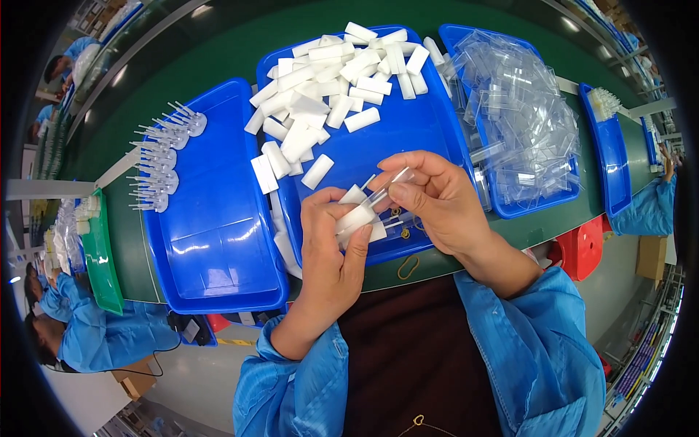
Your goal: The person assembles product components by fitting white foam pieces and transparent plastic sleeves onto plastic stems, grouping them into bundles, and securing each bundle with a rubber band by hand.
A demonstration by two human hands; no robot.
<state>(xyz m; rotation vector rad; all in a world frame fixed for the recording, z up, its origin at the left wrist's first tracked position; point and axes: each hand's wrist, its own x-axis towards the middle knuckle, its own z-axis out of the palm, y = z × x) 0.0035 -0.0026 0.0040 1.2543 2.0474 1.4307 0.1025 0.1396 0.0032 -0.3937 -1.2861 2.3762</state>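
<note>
My left hand [319, 251] is closed around a white foam-like block [355, 220], with thin white rods showing beside it. In my right hand [450, 207] a clear plastic sleeve [394, 186] is pinched between thumb and fingers. The sleeve's near end meets the white block; whether it is around it or only against it, I cannot tell. Both hands are over the front edge of the middle blue tray [419, 138]. Many similar white blocks [320, 95] are heaped at that tray's far side. Small yellowish rings lie partly hidden behind my fingers.
A blue tray [218, 251] on the left carries a row of clear discs with white stems [164, 156]. To the right, another blue tray [510, 210] is heaped with clear plastic sleeves [520, 116]. A rubber band [409, 267] lies near the green table's edge. Co-workers in blue sit at both sides.
</note>
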